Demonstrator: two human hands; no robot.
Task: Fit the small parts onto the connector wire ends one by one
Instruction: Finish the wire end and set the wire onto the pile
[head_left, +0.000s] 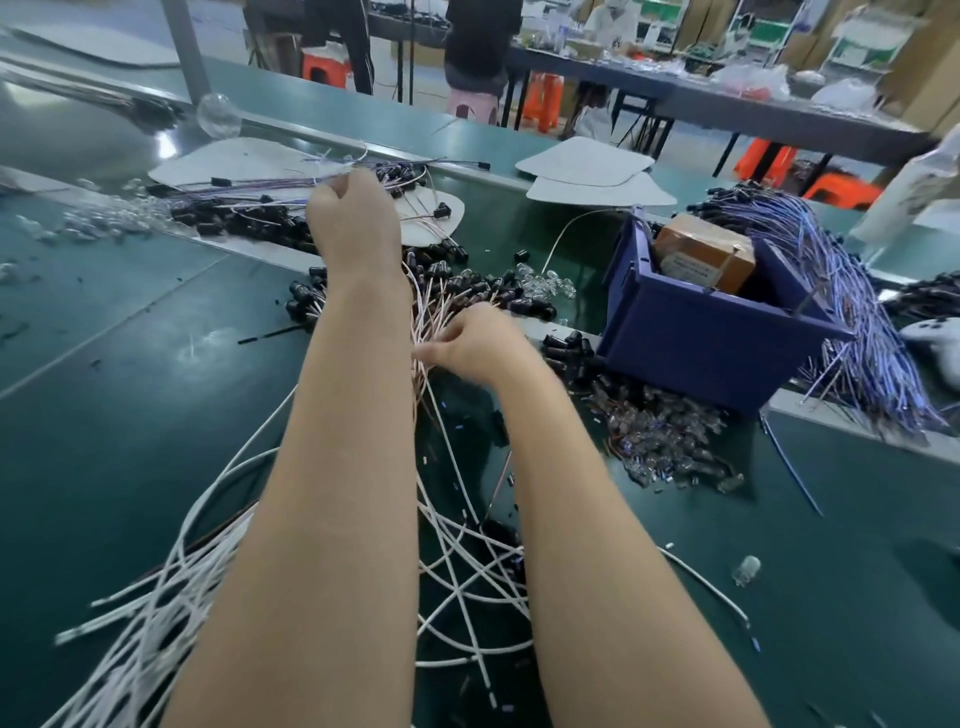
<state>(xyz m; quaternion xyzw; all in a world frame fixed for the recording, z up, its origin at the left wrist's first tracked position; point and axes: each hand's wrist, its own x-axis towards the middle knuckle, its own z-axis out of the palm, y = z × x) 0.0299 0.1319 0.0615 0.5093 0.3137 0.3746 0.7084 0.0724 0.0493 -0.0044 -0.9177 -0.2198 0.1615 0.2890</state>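
Nearby, orange stools (543, 98) standing behind green workbench (130, 395), left hand (353, 218) gripping purple wires (260, 182), right hand (478, 343) pinching pink wires (431, 306), fingertips hiding.

Single wide-angle view from the person's head, faced forward and down, stood close above the forearms (332, 467) and the wires (171, 587) on the green worktop (130, 415), frame was tilted, orange stools (543, 98) far behind showed small near the top edge.
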